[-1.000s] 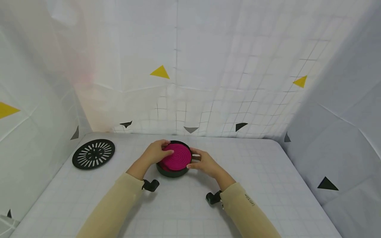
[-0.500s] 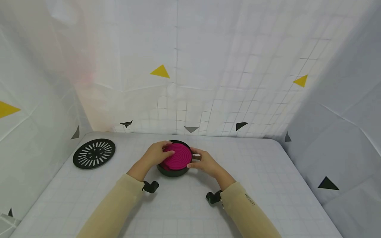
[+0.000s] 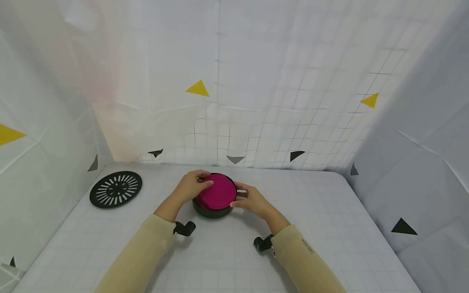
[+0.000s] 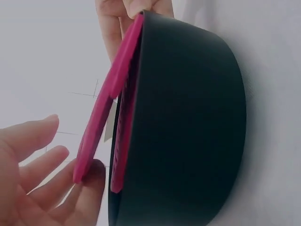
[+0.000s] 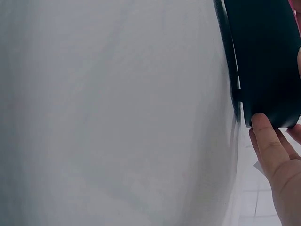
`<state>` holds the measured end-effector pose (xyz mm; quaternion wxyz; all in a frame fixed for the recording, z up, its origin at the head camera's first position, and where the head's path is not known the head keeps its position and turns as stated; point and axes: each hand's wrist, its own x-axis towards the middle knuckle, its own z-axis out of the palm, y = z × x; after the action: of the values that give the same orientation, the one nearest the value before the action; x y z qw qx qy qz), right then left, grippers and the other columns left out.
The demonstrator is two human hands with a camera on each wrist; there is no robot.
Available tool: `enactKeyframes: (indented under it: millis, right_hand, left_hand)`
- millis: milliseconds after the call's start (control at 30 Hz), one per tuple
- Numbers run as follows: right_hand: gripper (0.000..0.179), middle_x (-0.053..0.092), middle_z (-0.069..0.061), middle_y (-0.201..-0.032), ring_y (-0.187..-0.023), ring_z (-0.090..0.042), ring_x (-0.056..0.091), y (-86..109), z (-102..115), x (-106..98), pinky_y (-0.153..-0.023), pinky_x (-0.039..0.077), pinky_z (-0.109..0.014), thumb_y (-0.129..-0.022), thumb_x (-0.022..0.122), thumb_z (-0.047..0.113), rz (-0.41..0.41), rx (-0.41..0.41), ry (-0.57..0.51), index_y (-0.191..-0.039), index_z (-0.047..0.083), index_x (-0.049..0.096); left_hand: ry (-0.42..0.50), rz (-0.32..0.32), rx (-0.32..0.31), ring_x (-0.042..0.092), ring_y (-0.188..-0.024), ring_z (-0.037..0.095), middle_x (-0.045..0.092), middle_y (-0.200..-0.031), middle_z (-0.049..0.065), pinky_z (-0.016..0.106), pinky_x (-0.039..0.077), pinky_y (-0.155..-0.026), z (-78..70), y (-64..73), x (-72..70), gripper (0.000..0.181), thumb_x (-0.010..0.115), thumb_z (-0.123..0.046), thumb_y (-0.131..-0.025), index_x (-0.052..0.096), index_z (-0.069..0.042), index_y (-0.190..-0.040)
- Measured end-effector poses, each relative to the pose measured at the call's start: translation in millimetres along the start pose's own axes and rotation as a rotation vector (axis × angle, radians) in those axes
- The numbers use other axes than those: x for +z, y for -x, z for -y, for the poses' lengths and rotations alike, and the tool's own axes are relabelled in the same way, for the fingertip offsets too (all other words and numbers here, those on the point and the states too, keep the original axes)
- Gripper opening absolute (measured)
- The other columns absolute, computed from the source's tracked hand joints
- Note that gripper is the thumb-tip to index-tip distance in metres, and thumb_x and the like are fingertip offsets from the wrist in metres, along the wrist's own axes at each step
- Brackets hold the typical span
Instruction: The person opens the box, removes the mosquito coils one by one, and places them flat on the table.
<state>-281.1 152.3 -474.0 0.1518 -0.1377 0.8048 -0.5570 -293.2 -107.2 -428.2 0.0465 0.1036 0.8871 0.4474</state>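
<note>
A pink round coaster (image 3: 219, 192) with spiral grooves lies tilted over a dark round holder (image 3: 212, 213). My left hand (image 3: 189, 187) is at the coaster's left side, with fingertips hooked behind its raised edge. In the left wrist view the thumb (image 4: 49, 127) stands off the coaster's face. The opposite edge of the coaster leans on the holder's rim, and a second pink disc (image 4: 121, 174) shows inside the holder. My right hand (image 3: 254, 201) grips the holder's right side. In the right wrist view its fingers (image 5: 268, 141) lie against the dark wall.
A black slotted disc (image 3: 115, 189) lies flat at the back left of the white table (image 3: 220, 260). White sheeting (image 3: 253, 122) with yellow and dark triangles surrounds the table at the back and both sides. Small black cameras (image 3: 185, 228) are worn at the wrists.
My left hand has risen slightly, its thumb drawing back toward the coaster's edge. The coaster's left side has lifted with it. My right hand and the holder have stayed in place.
</note>
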Motion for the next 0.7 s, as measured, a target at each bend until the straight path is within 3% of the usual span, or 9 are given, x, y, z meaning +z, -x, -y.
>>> enactKeyframes:
  millis: [233,533,700]
  right_hand:
    - [0.082,0.043,-0.012,-0.155,-0.137,-0.035,0.046,0.5,0,0,-0.105,0.046,-0.046,-0.084,0.082,0.009,0.008,-0.010,-0.019,-0.154,0.009,0.039]
    - [0.083,0.043,-0.012,-0.154,-0.137,-0.035,0.047,0.3,2,0,-0.104,0.046,-0.046,-0.083,0.082,0.008,-0.005,-0.011,-0.017,-0.154,0.008,0.039]
    - [0.083,0.043,-0.011,-0.155,-0.137,-0.034,0.047,0.2,2,0,-0.105,0.046,-0.046,-0.083,0.083,0.009,-0.002,-0.001,-0.016,-0.154,0.009,0.039]
  left_hand:
    - [0.058,-0.004,-0.008,0.061,-0.118,0.029,0.062,-0.134,0.012,0.044,0.052,-0.097,-1.9,1.3,0.7,0.046,0.072,-0.027,-0.094,0.062,-0.009,-0.135]
    - [0.134,-0.004,-0.054,0.053,-0.130,0.032,0.063,-0.132,0.015,0.049,0.046,-0.105,3.5,1.0,2.3,0.049,0.072,-0.026,-0.094,0.059,-0.010,-0.138]
    - [0.199,0.004,-0.084,0.059,-0.122,0.030,0.061,-0.133,0.018,0.041,0.055,-0.093,8.8,1.3,1.0,0.046,0.073,-0.024,-0.093,0.061,-0.013,-0.137]
